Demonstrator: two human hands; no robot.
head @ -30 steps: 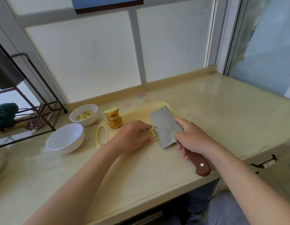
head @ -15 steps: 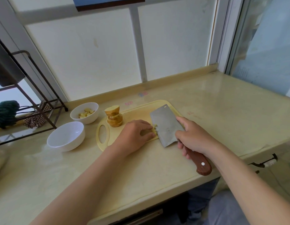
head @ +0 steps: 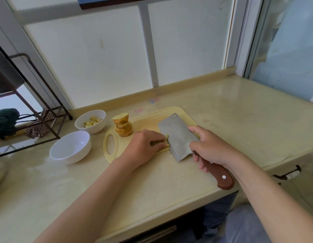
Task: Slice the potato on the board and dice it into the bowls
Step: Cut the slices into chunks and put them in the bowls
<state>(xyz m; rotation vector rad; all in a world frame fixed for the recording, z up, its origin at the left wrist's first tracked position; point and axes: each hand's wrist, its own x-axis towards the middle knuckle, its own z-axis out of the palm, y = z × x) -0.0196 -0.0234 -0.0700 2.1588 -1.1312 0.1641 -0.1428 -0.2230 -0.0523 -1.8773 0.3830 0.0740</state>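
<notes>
Potato strips (head: 167, 140) lie mid-frame on the cutting board (head: 148, 120), held by the left hand (head: 145, 146), its grip curled down over them, while the right hand (head: 213, 148), grip closed round the cleaver (head: 176, 135) handle, sets the blade against them.

Cream-beige bench (head: 239, 120) with a faint marbled sheen. Small pink and blue marks (head: 154, 100) on it behind the board. Pale yellow board (head: 148, 120). Plain white near bowl (head: 69, 148) and far bowl (head: 99, 116), pale yellow dice (head: 92, 121) in the far one. Stacked potato (head: 123, 127): tan-brown skin, yellow cut faces. Cleaver (head: 176, 135): dull grey steel blade, reddish-brown wooden handle with a silver rivet. Dark brown metal rack (head: 38, 81). Brown-and-white checked cloth (head: 38, 128). Dark green bundle (head: 5, 121).
</notes>
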